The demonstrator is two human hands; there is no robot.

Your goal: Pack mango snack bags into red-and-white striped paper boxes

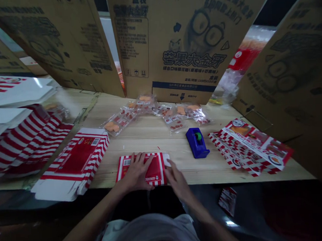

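Note:
A flat red carton (156, 166) with white-striped borders and a barcode lies at the table's front edge, right before me. My left hand (137, 171) rests flat across its top with the fingers spread. At the carton's right end, my right hand (177, 180) has its fingers closed against a white end flap (166, 159); the fingertips partly cover it. To the right of that hand stands a blue tape dispenser (197, 143) with a green core. Left of the carton is a pile of flattened red-and-white cartons (78, 155) with white flaps showing.
Several clear snack packets (120, 121) lie along the back, before tall brown cardboard boxes (173, 44). Printed striped cartons (251, 144) are fanned out at right. More striped cartons (29, 138) are stacked at far left. A small packet (227, 201) lies below the table edge.

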